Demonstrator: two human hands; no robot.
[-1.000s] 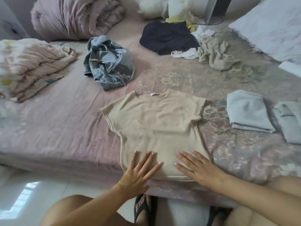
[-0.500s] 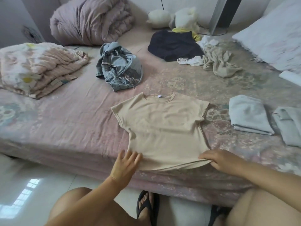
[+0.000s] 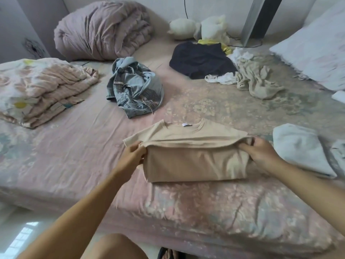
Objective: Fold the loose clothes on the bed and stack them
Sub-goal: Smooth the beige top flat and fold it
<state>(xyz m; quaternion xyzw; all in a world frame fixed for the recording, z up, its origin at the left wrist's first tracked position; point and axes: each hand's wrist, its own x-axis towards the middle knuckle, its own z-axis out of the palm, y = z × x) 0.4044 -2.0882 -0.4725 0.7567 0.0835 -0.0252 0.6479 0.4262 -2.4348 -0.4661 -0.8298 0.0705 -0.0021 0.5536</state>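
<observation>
A beige T-shirt (image 3: 194, 161) lies on the pink floral bed (image 3: 74, 156), its bottom half folded up over the chest, collar and white label pointing away from me. My left hand (image 3: 133, 156) pinches the hem at the shirt's left side. My right hand (image 3: 261, 152) grips the hem at the right side. Loose clothes lie farther back: a crumpled denim garment (image 3: 134, 88), a dark navy garment (image 3: 201, 60), a white piece (image 3: 220, 79) and a beige-grey garment (image 3: 257, 81). A folded pale blue-grey garment (image 3: 302, 148) sits to the right.
A rolled pink duvet (image 3: 104, 28) and a folded floral blanket (image 3: 37, 88) lie at the back left. White pillows (image 3: 317, 51) occupy the right side, stuffed white items (image 3: 197, 28) the far end. Another folded pale piece (image 3: 339, 156) sits at the right edge. My knee (image 3: 115, 247) is below the bed edge.
Both hands went from pressing flat on the shirt's lower part to taking its hem, then carried the hem away from me, folding the shirt in half.
</observation>
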